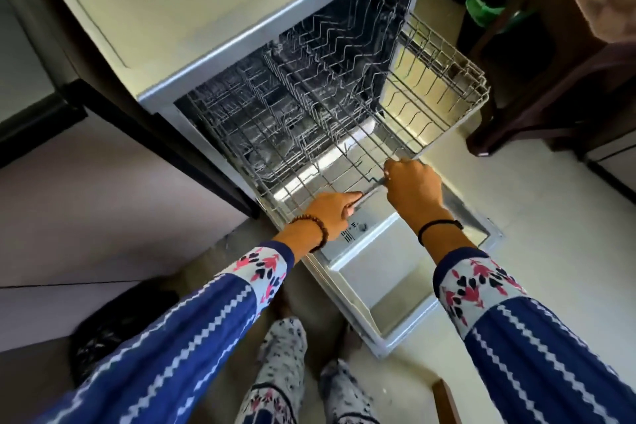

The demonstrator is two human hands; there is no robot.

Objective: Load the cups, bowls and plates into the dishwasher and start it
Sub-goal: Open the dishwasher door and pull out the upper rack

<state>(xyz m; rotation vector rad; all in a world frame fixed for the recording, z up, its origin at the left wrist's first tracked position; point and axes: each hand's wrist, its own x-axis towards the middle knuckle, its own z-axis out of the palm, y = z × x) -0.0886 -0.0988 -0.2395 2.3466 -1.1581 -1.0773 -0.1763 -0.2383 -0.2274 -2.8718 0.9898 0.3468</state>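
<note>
Head camera gives me one dishwasher [192, 10], its door [361, 279] lying flat open, and one wire rack [430, 79] standing out above it. Both hands hold the rack's front rail [370, 191]: my right hand [413, 188] is fisted round it, and my left hand [328, 210] pinches it just beside. Markings on the control strip [354, 231] are too small to read.

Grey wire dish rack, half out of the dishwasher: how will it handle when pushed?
Probably light: the grey wire dish rack looks empty, all open mesh. Likely stiff, being a crossed-wire grid. It may skew if pushed off-centre; the left hand and right hand both grip its front rail.
</note>
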